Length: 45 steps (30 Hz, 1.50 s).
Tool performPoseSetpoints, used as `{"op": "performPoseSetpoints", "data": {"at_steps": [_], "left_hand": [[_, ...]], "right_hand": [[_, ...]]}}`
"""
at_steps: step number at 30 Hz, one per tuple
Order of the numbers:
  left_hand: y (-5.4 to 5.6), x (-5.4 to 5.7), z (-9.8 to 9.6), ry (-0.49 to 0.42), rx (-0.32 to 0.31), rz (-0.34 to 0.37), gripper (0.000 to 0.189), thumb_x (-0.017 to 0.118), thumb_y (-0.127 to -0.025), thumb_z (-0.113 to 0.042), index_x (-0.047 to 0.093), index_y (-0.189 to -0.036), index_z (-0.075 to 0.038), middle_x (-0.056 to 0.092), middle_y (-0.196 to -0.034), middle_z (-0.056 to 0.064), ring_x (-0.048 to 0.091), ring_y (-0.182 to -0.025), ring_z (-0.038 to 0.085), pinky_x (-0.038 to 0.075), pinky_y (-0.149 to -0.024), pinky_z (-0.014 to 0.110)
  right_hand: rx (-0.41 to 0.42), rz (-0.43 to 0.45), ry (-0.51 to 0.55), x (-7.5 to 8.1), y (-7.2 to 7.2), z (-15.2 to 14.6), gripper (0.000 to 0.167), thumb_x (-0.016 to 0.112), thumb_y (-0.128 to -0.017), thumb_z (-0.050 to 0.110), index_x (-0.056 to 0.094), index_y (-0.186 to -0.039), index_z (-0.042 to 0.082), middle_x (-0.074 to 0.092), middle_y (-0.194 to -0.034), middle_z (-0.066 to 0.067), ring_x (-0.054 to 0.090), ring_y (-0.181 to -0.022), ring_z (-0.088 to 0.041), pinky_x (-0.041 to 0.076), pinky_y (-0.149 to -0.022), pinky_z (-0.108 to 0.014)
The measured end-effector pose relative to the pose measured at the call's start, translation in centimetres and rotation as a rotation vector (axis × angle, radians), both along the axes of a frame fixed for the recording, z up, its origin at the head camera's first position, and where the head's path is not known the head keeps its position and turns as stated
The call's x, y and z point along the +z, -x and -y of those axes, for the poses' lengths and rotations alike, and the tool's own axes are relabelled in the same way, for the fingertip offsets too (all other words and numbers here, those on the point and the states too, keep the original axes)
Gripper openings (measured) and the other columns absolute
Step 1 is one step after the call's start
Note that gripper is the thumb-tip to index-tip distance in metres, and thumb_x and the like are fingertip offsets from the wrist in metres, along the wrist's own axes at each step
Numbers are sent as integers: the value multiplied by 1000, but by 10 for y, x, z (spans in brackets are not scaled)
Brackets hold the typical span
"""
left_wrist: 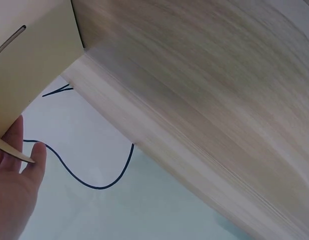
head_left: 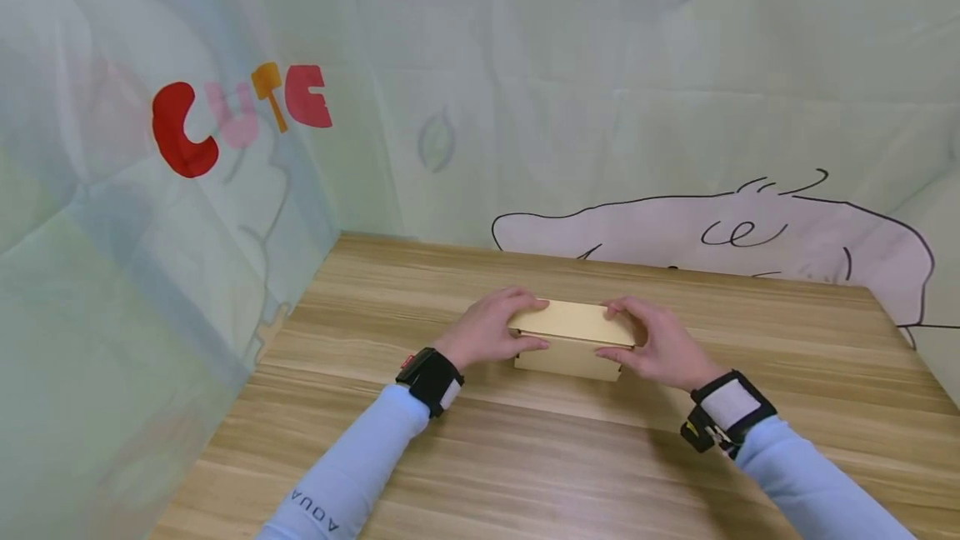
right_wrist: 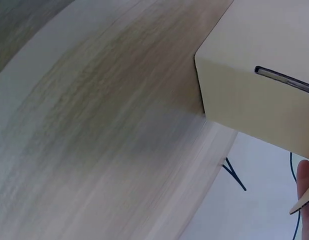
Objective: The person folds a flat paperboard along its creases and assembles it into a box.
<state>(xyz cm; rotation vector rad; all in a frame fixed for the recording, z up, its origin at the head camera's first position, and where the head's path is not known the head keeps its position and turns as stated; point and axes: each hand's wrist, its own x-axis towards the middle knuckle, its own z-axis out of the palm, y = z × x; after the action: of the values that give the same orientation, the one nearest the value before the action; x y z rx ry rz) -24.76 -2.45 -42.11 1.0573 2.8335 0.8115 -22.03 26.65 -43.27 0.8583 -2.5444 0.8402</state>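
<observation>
A pale wooden box (head_left: pixel 567 358) stands on the table, with its thin flat lid (head_left: pixel 573 322) on top. My left hand (head_left: pixel 487 330) pinches the left end of the lid, thumb along the front and fingers at the back edge. At the other end my right hand (head_left: pixel 663 350) grips it the same way. In the left wrist view, the lid's tip (left_wrist: pixel 14 151) sits between thumb and fingers, beside the box wall (left_wrist: pixel 42 60). The right wrist view shows the lid's corner (right_wrist: pixel 303 200) at a fingertip and a slot in the box side (right_wrist: pixel 254 100).
The wood-grained table (head_left: pixel 465 457) extends around the box. Printed cloth (head_left: pixel 465 65) hangs behind and on the left, with coloured letters (head_left: pixel 185 130) and a line-drawn figure (head_left: pixel 645 227). Black straps (head_left: pixel 432 382) circle both wrists.
</observation>
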Motion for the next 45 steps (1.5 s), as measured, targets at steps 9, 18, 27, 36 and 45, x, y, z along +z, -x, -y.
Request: {"op": "performPoseSetpoints", "data": {"at_steps": [9,18,27,36,45], "left_hand": [[-1,-3,1,-29,-22,-19,59,75,-88,-44,61,-138,-16,64,-128,1,62,-109,14,53,-97,30],[-3,-1,2,16,-19,-58,61,73,-89,-47,60,-141,-18,65,-125,0,60,-101,12,53,-90,29],[-4,-1,11,37,-5,-119,53,66,-95,-50,63,-137,-18,62,-138,4,62,-125,20,52,-104,36],[-5,0,16,21,-7,-216,47,69,-93,-46,71,-126,-14,62,-127,2,59,-116,18,54,-95,32],[-4,-5,21,-22,-22,-263,41,71,-93,-42,73,-122,-13,66,-126,1,61,-118,18,54,-99,32]], "right_hand": [[-30,9,-4,3,-5,4,51,95,-65,18,64,-104,10,75,-105,-10,61,-86,-13,50,-70,-24],[-14,29,23,2,-8,5,44,93,-68,13,62,-99,12,74,-114,-20,60,-80,-12,47,-62,-19],[-16,56,25,0,-12,-1,31,86,-78,11,65,-101,17,67,-131,-21,64,-121,-40,49,-106,-33],[-8,1,2,1,-18,-8,31,83,-79,8,71,-106,17,68,-131,-16,62,-121,-34,53,-85,-18],[24,-32,-3,-1,-18,-13,35,81,-80,4,72,-111,16,68,-130,-18,65,-111,-32,51,-70,-20]]}}
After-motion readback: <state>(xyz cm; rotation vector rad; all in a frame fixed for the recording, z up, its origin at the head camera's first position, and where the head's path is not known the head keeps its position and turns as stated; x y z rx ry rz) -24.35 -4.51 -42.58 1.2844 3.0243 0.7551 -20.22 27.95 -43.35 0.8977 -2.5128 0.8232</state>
